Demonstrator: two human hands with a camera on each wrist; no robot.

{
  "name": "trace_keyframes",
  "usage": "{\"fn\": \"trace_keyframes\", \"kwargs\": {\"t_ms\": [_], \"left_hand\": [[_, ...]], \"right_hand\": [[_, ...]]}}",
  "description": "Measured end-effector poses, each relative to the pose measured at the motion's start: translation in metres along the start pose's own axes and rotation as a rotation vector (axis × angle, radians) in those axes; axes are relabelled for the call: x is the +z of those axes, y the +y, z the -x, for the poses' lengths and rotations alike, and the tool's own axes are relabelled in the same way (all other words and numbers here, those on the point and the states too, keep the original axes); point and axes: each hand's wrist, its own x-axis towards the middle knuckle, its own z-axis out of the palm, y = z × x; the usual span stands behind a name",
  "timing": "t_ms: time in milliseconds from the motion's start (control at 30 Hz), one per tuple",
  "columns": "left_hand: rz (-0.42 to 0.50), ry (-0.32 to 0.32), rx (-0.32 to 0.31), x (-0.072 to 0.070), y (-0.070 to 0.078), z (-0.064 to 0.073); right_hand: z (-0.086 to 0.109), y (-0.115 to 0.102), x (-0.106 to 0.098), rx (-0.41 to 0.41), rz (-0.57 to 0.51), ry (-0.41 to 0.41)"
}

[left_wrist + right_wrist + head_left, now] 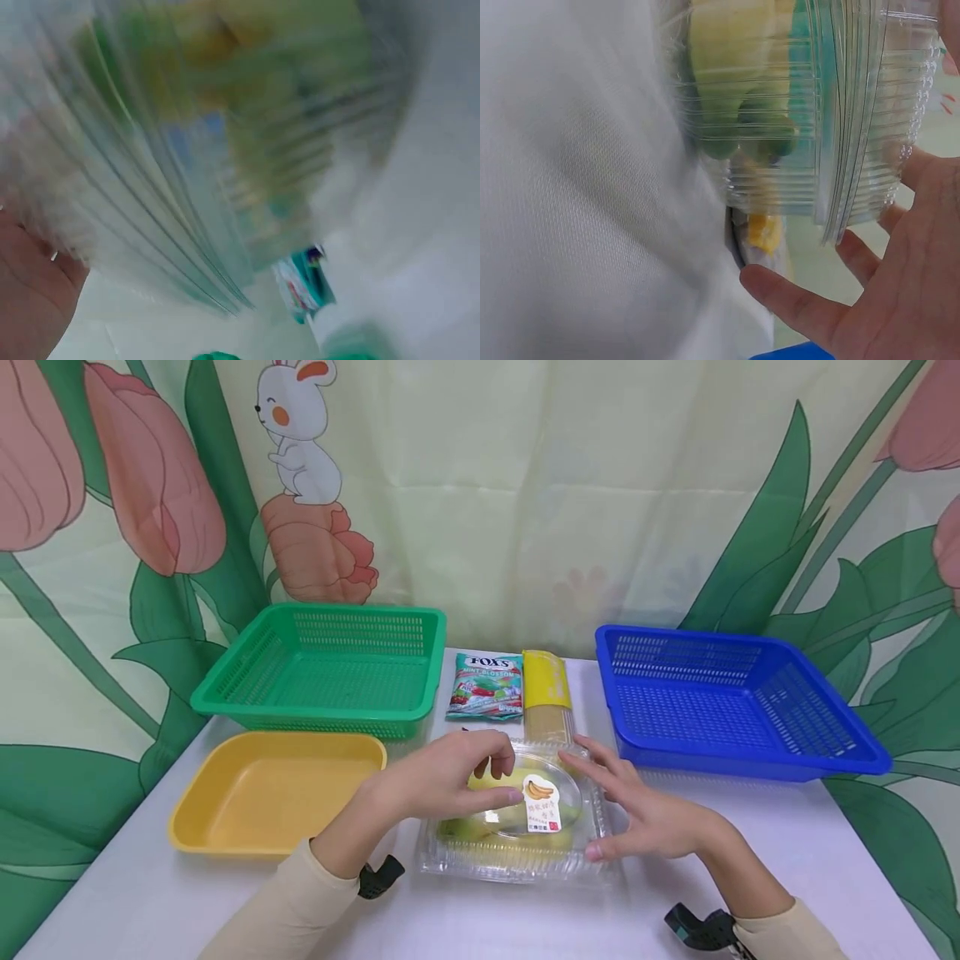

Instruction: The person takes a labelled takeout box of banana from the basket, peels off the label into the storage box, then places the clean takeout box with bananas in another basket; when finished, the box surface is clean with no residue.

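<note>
Lying front-centre on the white table (pixel 525 927), the clear fruit box (pixel 506 818) shows its banana label (pixel 542 814) in head view only, its layered rim side-on in R wrist view; long axis approx. L–R, label upright to wearer; L hand (pixel 450 775) loosely curled above lid, R hand (pixel 647 808) spread at rt edge, neither gripping.

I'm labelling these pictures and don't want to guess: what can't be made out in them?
Fruit count: head view; the left hand and the label cover part.
Label's smallest print: head view; too small to read.
Near end of the yellow-topped packet: head view; the clear container is in front.
Fruit's outlines: left wrist view; blurred.
Rest of the sleeves: head view; cut off by the bottom edge.
</note>
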Motion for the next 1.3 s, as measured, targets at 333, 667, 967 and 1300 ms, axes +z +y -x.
{"fn": "trace_keyframes", "kwargs": {"t_ms": [333,667,967,1300], "left_hand": [[-0.004,-0.033,0.029,0.011,0.008,-0.012],[-0.024,-0.055,0.046,0.018,0.013,-0.017],[-0.027,-0.087,0.029,0.026,0.015,-0.021],[-0.093,-0.090,0.055,0.035,0.021,-0.023]], "right_hand": [[0.001,0.002,0.002,0.015,-0.001,0.006],[0.002,0.001,0.000,0.022,-0.009,0.008],[0.002,0.001,0.003,0.006,-0.006,0.019],[0.001,-0.001,0.005,0.020,-0.008,0.026]]}}
